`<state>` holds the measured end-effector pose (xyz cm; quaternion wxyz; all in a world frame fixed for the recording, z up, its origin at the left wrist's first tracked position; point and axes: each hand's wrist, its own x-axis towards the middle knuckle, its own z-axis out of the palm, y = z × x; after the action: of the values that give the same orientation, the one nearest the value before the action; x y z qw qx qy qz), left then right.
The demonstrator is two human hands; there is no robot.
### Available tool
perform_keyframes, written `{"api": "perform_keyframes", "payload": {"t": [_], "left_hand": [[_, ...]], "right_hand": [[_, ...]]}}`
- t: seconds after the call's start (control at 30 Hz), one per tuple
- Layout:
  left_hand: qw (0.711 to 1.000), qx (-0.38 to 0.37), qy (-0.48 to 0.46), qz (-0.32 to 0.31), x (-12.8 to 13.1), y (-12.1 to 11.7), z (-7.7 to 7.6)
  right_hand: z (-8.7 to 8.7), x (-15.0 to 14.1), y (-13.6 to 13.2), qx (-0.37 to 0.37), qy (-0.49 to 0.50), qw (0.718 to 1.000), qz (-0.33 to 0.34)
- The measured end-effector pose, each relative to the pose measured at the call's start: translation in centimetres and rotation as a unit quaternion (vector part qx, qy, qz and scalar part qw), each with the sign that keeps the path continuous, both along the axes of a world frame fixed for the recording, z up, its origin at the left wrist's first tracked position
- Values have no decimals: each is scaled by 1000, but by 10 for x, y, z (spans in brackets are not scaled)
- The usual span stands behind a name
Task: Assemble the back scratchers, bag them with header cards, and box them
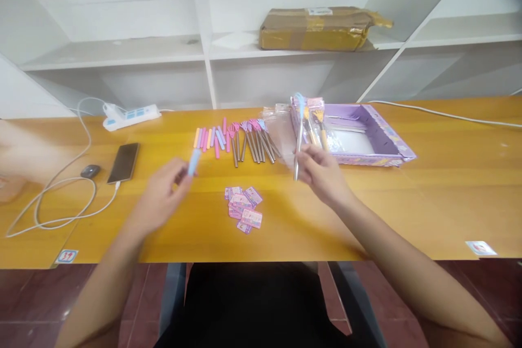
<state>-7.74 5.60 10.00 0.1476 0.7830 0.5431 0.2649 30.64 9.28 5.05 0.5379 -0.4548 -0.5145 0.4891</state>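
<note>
White shelving [134, 51] fills the back wall, big yellowish desk [408, 201] in front, purple tray [391, 141] on its right. Both forearms [383, 234] reach in, well apart. Right hand [324, 171] pinches a scratcher [299, 136] by its shaft beside the tray; left hand's [165, 193] pinching a blue tube [194, 162], near the other tubes [204, 140].

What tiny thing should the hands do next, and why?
Probably bring the blue tube in the left hand to the bare lower end of the blue-topped stick in the right hand, since the two are apart and both look light blue.
</note>
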Motion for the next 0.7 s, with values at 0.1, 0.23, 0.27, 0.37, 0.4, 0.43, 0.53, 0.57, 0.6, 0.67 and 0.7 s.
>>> {"api": "perform_keyframes", "payload": {"t": [0.1, 0.23, 0.27, 0.37, 0.4, 0.43, 0.53, 0.57, 0.6, 0.67, 0.7], "left_hand": [[997, -33, -11, -69, 40, -53, -20], [994, -41, -41, -89, 70, -76, -60], [995, -40, -44, -85, 72, -76, -67], [995, -29, -52, -75, 70, -70, -82], [996, -20, -58, -70, 68, -68, -86], [996, -10, -67, -65, 67, -66, -89], [994, 16, -86, -64, 68, -62, -99], [993, 22, -88, -70, 69, -61, -101], [993, 26, -87, -77, 70, -60, -103], [992, 29, -81, -92, 70, -60, -105], [992, 28, -77, -99, 70, -60, -106]], "right_hand": [[-14, -9, -58, -56, 78, 993, 69], [-42, -23, -104, -107, 115, 985, 76], [-47, -24, -108, -116, 123, 983, 68], [-57, -24, -106, -126, 157, 978, 46], [-59, -24, -103, -122, 172, 977, 42], [-60, -23, -101, -115, 187, 975, 39], [-63, -24, -96, -90, 200, 975, 32], [-63, -25, -97, -84, 191, 978, 28], [-64, -25, -98, -78, 177, 981, 22], [-63, -26, -101, -61, 144, 988, 10], [-63, -25, -102, -52, 131, 990, 6]]}}
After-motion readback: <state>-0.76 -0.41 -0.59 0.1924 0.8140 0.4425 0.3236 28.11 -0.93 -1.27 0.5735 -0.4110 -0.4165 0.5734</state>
